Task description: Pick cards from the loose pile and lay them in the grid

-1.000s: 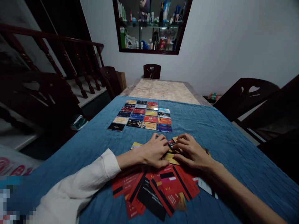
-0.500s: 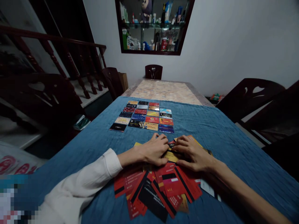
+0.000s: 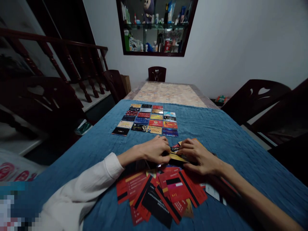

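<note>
Head view: kinda dim room, blue cloth (image 3: 211, 138) covering the near part of a long table (image 3: 166, 91). Left hand (image 3: 154, 150) is pinched shut on a yellow card (image 3: 177, 158) over a messy card pile (image 3: 178, 191). Right hand (image 3: 201, 157) is half-curled at its other end, can't tell if gripping. Both hands block some cards; neat card rows (image 3: 156, 123) lie beyond.

Over the feed I make out smooth, plastic-looking cards (image 3: 156, 205), some glossy; crinkled matt blue cloth (image 3: 211, 134); varnished wooden banister (image 3: 53, 39); a glass shelf (image 3: 156, 26)
</note>
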`<state>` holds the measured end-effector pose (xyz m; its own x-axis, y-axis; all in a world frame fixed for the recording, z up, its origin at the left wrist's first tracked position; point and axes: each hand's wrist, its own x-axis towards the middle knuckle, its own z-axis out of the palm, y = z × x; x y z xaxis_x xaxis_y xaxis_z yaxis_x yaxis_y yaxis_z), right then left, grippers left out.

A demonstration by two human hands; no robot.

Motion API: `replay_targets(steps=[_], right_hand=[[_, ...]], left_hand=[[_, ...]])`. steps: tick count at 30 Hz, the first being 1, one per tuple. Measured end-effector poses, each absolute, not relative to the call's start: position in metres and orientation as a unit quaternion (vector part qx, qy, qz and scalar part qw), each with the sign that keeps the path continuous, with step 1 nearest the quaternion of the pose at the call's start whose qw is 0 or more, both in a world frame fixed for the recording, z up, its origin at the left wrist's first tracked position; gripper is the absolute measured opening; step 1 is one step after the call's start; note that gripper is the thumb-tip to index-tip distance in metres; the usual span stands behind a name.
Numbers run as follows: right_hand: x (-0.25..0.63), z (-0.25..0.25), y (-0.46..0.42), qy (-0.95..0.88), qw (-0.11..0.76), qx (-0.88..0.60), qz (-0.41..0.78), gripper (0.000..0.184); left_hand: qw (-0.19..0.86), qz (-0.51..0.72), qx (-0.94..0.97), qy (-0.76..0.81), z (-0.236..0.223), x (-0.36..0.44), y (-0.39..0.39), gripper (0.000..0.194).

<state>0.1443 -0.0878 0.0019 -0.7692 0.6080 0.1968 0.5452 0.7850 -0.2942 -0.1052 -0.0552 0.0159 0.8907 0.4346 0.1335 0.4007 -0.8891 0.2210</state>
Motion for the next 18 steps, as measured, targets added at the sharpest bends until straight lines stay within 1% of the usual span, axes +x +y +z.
replay_targets(steps=[3,5,8,18], right_hand=[[0.145,-0.001,-0.085,-0.922,0.163,-0.328,0.128,0.021],[0.146,-0.004,-0.083,-0.913,0.178,-0.344,0.131,0.019],[0.147,-0.008,-0.08,-0.905,0.191,-0.359,0.13,0.02],[0.147,-0.014,-0.077,-0.884,0.224,-0.395,0.109,0.015]], left_hand=[[0.154,0.095,0.962,0.203,0.015,-0.106,-0.048,0.015],[0.173,0.114,0.957,0.205,0.013,-0.107,-0.044,0.019],[0.179,0.143,0.951,0.206,0.011,-0.106,-0.039,0.024],[0.182,0.172,0.944,0.213,0.004,-0.108,-0.035,0.022]])
